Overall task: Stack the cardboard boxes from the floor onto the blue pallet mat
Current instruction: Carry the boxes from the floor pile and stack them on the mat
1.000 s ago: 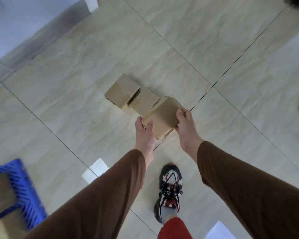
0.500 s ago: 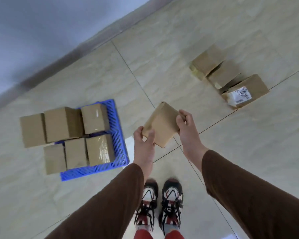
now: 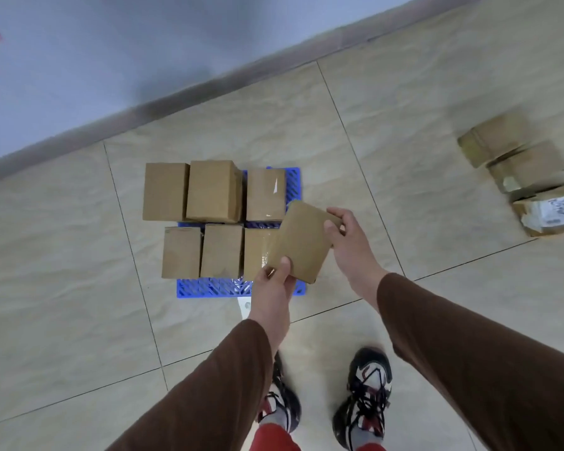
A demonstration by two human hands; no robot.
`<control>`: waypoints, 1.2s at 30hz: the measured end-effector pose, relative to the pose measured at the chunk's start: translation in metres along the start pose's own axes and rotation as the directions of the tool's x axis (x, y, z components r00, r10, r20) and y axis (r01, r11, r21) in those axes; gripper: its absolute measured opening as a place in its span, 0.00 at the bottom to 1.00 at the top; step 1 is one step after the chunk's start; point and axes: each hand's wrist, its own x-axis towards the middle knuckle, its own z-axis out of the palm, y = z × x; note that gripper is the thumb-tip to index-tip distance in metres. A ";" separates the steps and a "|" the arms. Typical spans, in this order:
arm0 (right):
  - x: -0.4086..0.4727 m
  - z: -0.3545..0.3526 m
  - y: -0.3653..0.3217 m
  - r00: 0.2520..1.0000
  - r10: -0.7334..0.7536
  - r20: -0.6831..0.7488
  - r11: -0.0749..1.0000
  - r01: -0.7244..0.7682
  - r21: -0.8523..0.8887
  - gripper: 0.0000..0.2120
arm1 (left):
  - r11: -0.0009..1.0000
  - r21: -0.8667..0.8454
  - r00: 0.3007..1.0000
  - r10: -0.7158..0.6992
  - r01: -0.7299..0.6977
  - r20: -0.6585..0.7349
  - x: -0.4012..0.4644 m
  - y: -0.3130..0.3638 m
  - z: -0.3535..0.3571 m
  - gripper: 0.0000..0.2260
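— What do your fingers hold?
— My left hand [image 3: 272, 288] pinches the near corner of a cardboard box [image 3: 302, 240], thumb on top. My right hand [image 3: 349, 242] grips its far edge.
— Where is the box?
— In the air, tilted, above the right side of the blue pallet mat [image 3: 214, 288]. Six boxes [image 3: 214, 190] stand on the mat in two rows. Three more boxes [image 3: 528, 167] lie on the floor [image 3: 62, 288], well apart, on the right
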 end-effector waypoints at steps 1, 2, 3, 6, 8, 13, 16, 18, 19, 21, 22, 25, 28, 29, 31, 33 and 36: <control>0.005 0.010 -0.003 1.000 -0.014 -0.012 1.000 0.014 -0.019 0.12 | 1.000 -0.019 1.000 -0.008 0.008 -0.002 0.006 0.008 -0.004 0.16; 0.011 0.019 -0.006 0.999 -0.030 -0.026 0.999 0.029 -0.038 0.11 | 0.999 -0.034 1.000 -0.016 0.016 -0.004 0.013 0.016 -0.008 0.17; 0.018 0.028 -0.010 0.998 -0.045 -0.037 0.997 0.043 -0.064 0.10 | 0.999 -0.047 1.000 -0.024 0.024 -0.002 0.019 0.024 -0.010 0.17; 0.045 0.049 -0.019 0.996 -0.075 -0.045 0.984 0.067 -0.165 0.06 | 0.997 -0.072 1.000 -0.026 0.026 0.011 0.042 0.046 -0.015 0.17; 0.068 0.060 -0.023 0.996 -0.089 -0.029 0.968 0.079 -0.236 0.05 | 0.994 -0.111 1.000 -0.002 0.004 0.019 0.060 0.055 -0.015 0.20; 0.126 0.080 -0.029 0.981 -0.173 0.082 0.865 0.192 -0.463 0.10 | 0.977 -0.212 0.999 -0.022 0.014 -0.035 0.102 0.068 -0.003 0.21; 0.155 0.092 -0.033 0.973 -0.187 0.137 0.807 0.232 -0.543 0.12 | 0.965 -0.262 0.997 -0.040 0.021 -0.066 0.126 0.072 0.005 0.22; 0.171 0.099 -0.033 0.971 -0.171 0.169 0.787 0.238 -0.570 0.12 | 0.957 -0.289 0.995 -0.060 0.036 -0.075 0.139 0.073 0.008 0.23; 0.177 0.102 -0.033 0.970 -0.159 0.185 0.777 0.239 -0.583 0.13 | 0.953 -0.299 0.994 -0.069 0.042 -0.080 0.145 0.074 0.009 0.23; 0.186 0.107 -0.032 0.968 -0.142 0.205 0.758 0.240 -0.607 0.14 | 0.950 -0.309 0.992 -0.084 0.050 -0.096 0.155 0.075 0.010 0.23; 0.188 0.109 -0.032 0.967 -0.140 0.211 0.750 0.242 -0.615 0.15 | 0.950 -0.307 0.991 -0.090 0.055 -0.101 0.158 0.076 0.011 0.23; 0.192 0.113 -0.028 0.968 -0.124 0.216 0.744 0.235 -0.625 0.18 | 0.957 -0.279 0.988 -0.113 0.079 -0.108 0.160 0.077 0.012 0.22; 0.192 0.114 -0.024 0.971 -0.086 0.222 0.749 0.210 -0.628 0.22 | 0.961 -0.262 0.986 -0.125 0.093 -0.108 0.163 0.076 0.011 0.21; 0.191 0.114 -0.022 0.971 -0.073 0.229 0.754 0.204 -0.625 0.24 | 0.962 -0.256 0.987 -0.122 0.091 -0.107 0.164 0.077 0.011 0.22; 0.189 0.112 -0.021 0.967 -0.045 0.250 0.769 0.194 -0.609 0.28 | 0.968 -0.234 0.988 -0.117 0.090 -0.105 0.167 0.078 0.010 0.21; 0.184 0.109 -0.020 0.964 -0.027 0.266 0.797 0.181 -0.575 0.32 | 0.973 -0.206 0.987 -0.123 0.099 -0.106 0.165 0.078 0.011 0.20; 0.171 0.095 -0.018 0.971 -0.033 0.238 0.847 0.154 -0.510 0.35 | 0.982 -0.140 0.985 -0.141 0.126 -0.101 0.153 0.075 0.016 0.20</control>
